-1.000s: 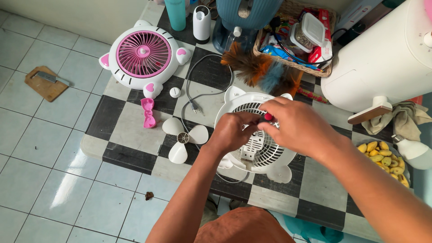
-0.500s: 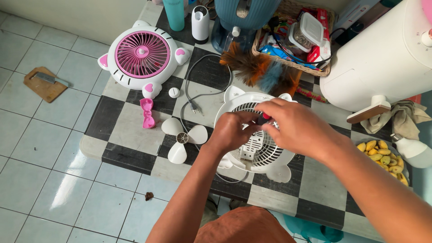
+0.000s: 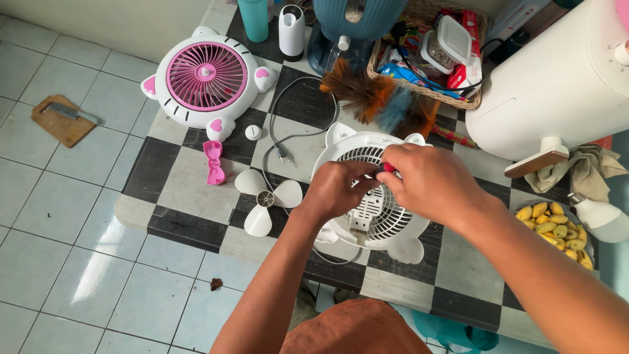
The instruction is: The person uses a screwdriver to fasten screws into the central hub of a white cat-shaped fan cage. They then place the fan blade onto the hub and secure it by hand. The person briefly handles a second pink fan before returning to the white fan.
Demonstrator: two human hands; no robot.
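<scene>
A: White plastic rear fan housing [image 3: 386, 226] lies grille-up on the checkered table [image 3: 196, 190]; your hands cover its centre.

B: Grip status?

A: Your right hand [image 3: 429, 183] is closed around a red-tipped tool [image 3: 389, 168], its shaft hidden. Your left hand [image 3: 337, 190] is curled at the grille; whether it pinches anything cannot be determined.

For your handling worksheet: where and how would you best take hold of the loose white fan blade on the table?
Probably grip the white fan blade at its dark central hub, coming straight down from above. It lies flat on the checkered table, so its three thin lobes offer little edge for fingers, and the hub is the compact centre.
</scene>
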